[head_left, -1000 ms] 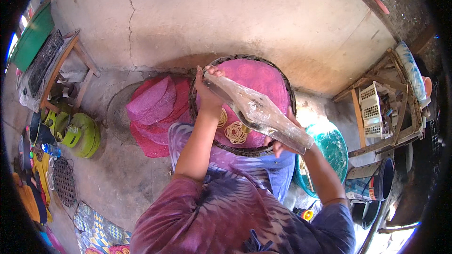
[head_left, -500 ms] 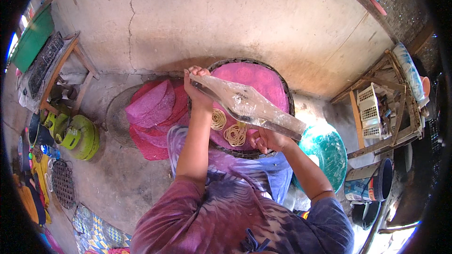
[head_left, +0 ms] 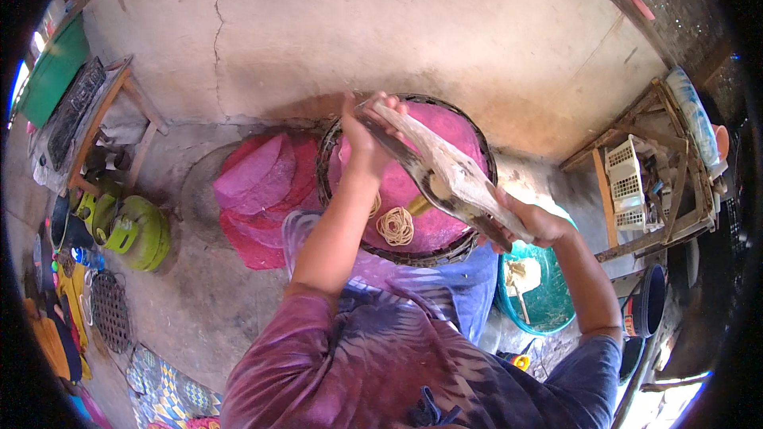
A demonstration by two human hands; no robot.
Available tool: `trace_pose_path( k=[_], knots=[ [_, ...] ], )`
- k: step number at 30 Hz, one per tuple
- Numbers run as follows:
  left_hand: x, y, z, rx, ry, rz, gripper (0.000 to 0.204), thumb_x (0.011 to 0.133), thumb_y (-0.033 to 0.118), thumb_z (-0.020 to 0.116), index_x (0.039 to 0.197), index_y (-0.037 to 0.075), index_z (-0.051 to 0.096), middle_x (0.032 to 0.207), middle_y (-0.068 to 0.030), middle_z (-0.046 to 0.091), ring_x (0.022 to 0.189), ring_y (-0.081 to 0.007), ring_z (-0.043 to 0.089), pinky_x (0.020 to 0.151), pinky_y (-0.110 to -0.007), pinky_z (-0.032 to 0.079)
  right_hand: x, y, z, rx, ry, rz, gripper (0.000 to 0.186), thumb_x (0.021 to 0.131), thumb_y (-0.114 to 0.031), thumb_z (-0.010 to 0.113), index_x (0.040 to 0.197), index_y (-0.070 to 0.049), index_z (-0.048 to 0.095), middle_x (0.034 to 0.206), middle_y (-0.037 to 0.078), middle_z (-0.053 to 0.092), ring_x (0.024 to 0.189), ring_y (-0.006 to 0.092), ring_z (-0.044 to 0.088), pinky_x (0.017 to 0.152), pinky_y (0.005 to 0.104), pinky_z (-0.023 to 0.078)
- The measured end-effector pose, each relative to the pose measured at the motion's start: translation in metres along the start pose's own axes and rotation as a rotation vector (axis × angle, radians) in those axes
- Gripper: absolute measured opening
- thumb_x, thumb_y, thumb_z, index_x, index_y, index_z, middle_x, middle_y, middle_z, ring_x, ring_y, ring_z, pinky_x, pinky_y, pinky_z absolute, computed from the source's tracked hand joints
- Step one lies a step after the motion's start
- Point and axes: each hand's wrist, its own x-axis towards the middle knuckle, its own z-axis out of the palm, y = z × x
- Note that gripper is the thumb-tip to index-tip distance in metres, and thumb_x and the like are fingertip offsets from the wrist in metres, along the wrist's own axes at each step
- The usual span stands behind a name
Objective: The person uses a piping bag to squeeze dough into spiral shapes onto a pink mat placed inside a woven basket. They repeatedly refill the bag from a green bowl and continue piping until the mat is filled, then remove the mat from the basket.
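A long, flour-dusted wooden hand press point(head_left: 461, 168), made of two bars with a bulge midway, lies slantwise across both hands. My left hand point(head_left: 369, 131) is closed round its far left end, while my right hand point(head_left: 540, 218) grips the near right end. A tan, tube-like part point(head_left: 419, 205) shows under its middle. Beneath is a round woven basket point(head_left: 324, 167) lined with pink cloth point(head_left: 457, 131). On the cloth lies a pale coil of dough strands point(head_left: 395, 226); a second coil point(head_left: 375, 205) is partly hidden by my left forearm.
To the right stands a teal basin point(head_left: 556, 302) with a pale dough lump point(head_left: 522, 275) and a stick. Pink and red round cloths point(head_left: 254, 179) lie left of the basket. Further left are a green gas cylinder point(head_left: 141, 234) and a wooden stand point(head_left: 139, 91). A wooden rack point(head_left: 675, 191) stands right.
The press has turned more upright and onto its edge, showing its gap and the tube-like part. My left hand shifted right; my right hand moved right and up, uncovering the basin's dough.
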Motion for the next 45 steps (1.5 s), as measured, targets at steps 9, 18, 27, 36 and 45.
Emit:
trace_pose_path(
  k=[9, 18, 27, 36, 45],
  knots=[
    [0.008, -0.036, -0.025, -0.138, -0.076, -0.032, 0.059, 0.093, 0.064, 0.032, 0.084, 0.011, 0.055, 0.075, -0.0042, 0.056, 0.077, -0.024, 0.055, 0.054, -0.031, 0.043, -0.014, -0.003, 0.006, -0.169, 0.21, 0.079, 0.078, 0.097, -0.067, 0.026, 0.086, 0.0, 0.064, 0.065, 0.009, 0.061, 0.054, 0.0159, 0.058, 0.049, 0.0293, 0.046],
    [0.006, -0.044, 0.005, -0.131, 0.012, -0.035, 0.052, 0.096, 0.056, 0.033, 0.081, 0.01, 0.053, 0.071, -0.0041, 0.053, 0.071, -0.0233, 0.053, 0.054, -0.032, 0.04, -0.03, -0.007, 0.003, -0.219, 0.291, 0.011, 0.077, 0.096, -0.067, 0.03, 0.096, 0.001, 0.065, 0.065, 0.007, 0.058, 0.053, 0.0152, 0.058, 0.049, 0.0288, 0.047],
    [-0.003, -0.065, -0.026, -0.187, 0.103, -0.095, 0.041, 0.095, 0.047, 0.044, 0.077, 0.011, 0.053, 0.067, -0.0046, 0.053, 0.067, -0.0224, 0.05, 0.064, -0.035, 0.045, -0.04, 0.023, -0.001, -0.173, 0.262, 0.054, 0.072, 0.099, -0.062, 0.031, 0.087, 0.001, 0.065, 0.064, 0.01, 0.062, 0.053, 0.0167, 0.061, 0.049, 0.0294, 0.05],
    [0.013, -0.067, -0.069, -0.386, -0.115, -0.157, 0.047, 0.097, 0.052, 0.036, 0.075, 0.014, 0.055, 0.065, 0.0, 0.054, 0.067, -0.0208, 0.054, 0.061, -0.039, 0.046, 0.05, 0.1, -0.005, 1.008, -0.258, -0.185, 0.094, 0.089, -0.078, 0.02, 0.139, -0.001, 0.041, 0.092, 0.028, 0.065, 0.062, 0.0345, 0.068, 0.064, 0.0484, 0.06],
    [0.023, -0.039, -0.082, -0.408, -0.27, 0.008, 0.04, 0.097, 0.049, 0.041, 0.079, 0.019, 0.058, 0.069, 0.0052, 0.057, 0.067, -0.0169, 0.058, 0.064, -0.041, 0.049, 0.107, 0.128, -0.002, 0.639, -0.343, -0.279, 0.059, 0.099, -0.049, 0.04, 0.141, -0.008, 0.043, 0.085, 0.018, 0.061, 0.059, 0.0201, 0.063, 0.055, 0.0358, 0.055]
  ],
)
